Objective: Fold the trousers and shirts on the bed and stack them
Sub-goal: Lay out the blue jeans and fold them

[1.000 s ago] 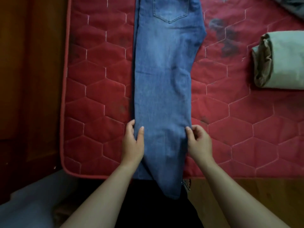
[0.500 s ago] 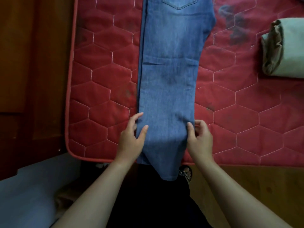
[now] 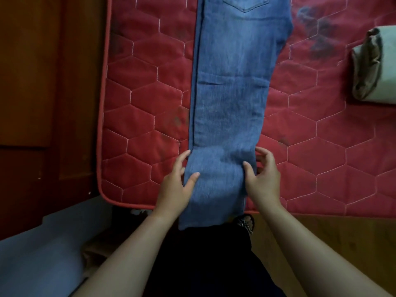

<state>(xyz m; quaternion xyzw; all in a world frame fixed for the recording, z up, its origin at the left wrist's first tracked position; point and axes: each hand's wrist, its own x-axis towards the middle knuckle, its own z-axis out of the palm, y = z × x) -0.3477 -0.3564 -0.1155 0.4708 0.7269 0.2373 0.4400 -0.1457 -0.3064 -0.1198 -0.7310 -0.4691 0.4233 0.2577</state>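
Blue jeans (image 3: 231,93), folded lengthwise leg on leg, lie straight up the red quilted mattress (image 3: 145,93), back pocket at the top, hems hanging over the near edge. My left hand (image 3: 174,185) pinches the left edge of the legs near the hem, thumb on top of the denim. On the right edge my right hand (image 3: 262,179) does the same, thumb on the fabric and fingers curled beside it. A folded pale green garment (image 3: 379,67) sits at the right edge of the view.
A dark wooden panel (image 3: 42,93) runs along the mattress's left side. Wooden flooring (image 3: 332,232) lies below the mattress's near edge on the right. A pale grey surface (image 3: 36,258) fills the lower left. Dark stains (image 3: 317,31) mark the mattress right of the jeans.
Both hands have stayed on the lower legs' edges while the view shifted, so the jeans and mattress sit higher in the frame. The denim between my hands has lifted and bunched slightly.
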